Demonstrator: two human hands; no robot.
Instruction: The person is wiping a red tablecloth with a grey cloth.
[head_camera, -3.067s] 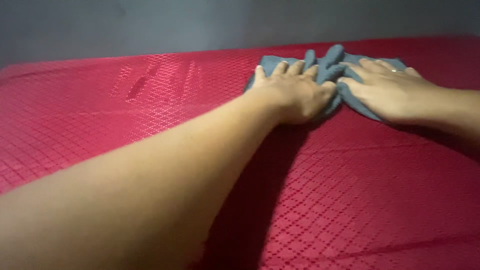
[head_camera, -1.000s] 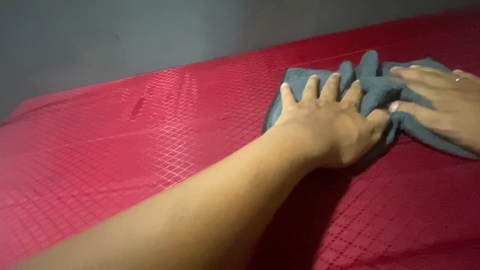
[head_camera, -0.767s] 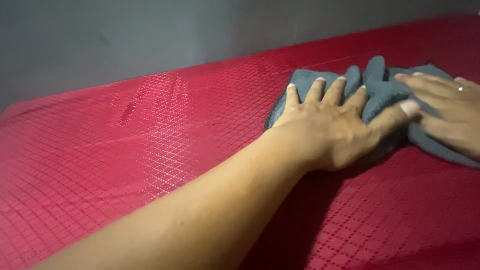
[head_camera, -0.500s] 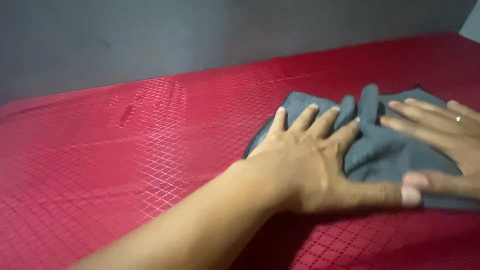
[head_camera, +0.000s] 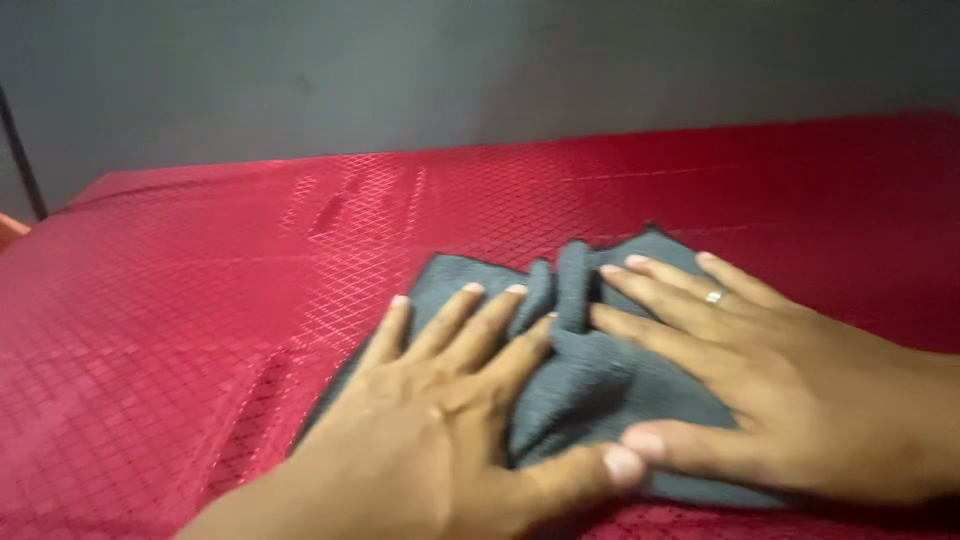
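Grey cloth (head_camera: 590, 390): bunched mid-bed (head_camera: 200, 300), pinned flat under my spread left hand (head_camera: 440, 440) and right hand (head_camera: 790, 400).

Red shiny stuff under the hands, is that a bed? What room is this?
Probably a bedroom or other home room. A red quilted cover stretches to a plain grey wall, and both hands press a grey cloth on it.

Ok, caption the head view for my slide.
Left hand and right hand pressed flat on a bunched grey cloth.
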